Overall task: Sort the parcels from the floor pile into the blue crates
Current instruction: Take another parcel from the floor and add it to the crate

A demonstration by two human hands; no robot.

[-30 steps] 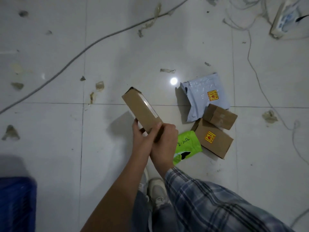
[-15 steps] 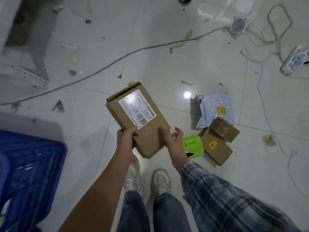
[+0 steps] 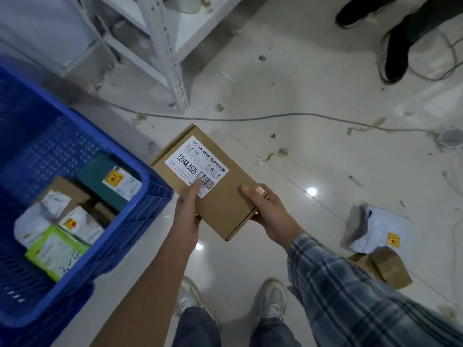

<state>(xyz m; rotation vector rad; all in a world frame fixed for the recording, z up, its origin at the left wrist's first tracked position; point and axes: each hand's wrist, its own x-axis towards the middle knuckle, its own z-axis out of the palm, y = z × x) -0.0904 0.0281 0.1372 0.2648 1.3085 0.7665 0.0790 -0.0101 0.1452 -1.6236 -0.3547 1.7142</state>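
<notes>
A person looks down at a flat brown cardboard box (image 3: 213,181) held in both hands above a pale tiled floor (image 3: 313,91), at the centre of view. The box carries a white printed label (image 3: 196,167) with a barcode on its top face. The left hand (image 3: 188,211) has its grip closed on the box's near left edge, thumb lying on the label's corner. The right hand (image 3: 269,212), in a plaid sleeve (image 3: 350,284), has its grip closed on the near right corner, thumb on top and fingers beneath.

At 9 o'clock from the box stands a blue crate (image 3: 140,216), just beside it, holding several parcels: a dark green one, white ones, a brown one and a lime green one. At 4 o'clock, well apart on the floor, lie a white mailer bag (image 3: 378,231) and a small brown box (image 3: 389,267) touching it. A thin cable (image 3: 275,118) crosses the floor at 12 o'clock, near a white shelf frame (image 3: 172,61). The person's two shoes show at 6 o'clock.
</notes>
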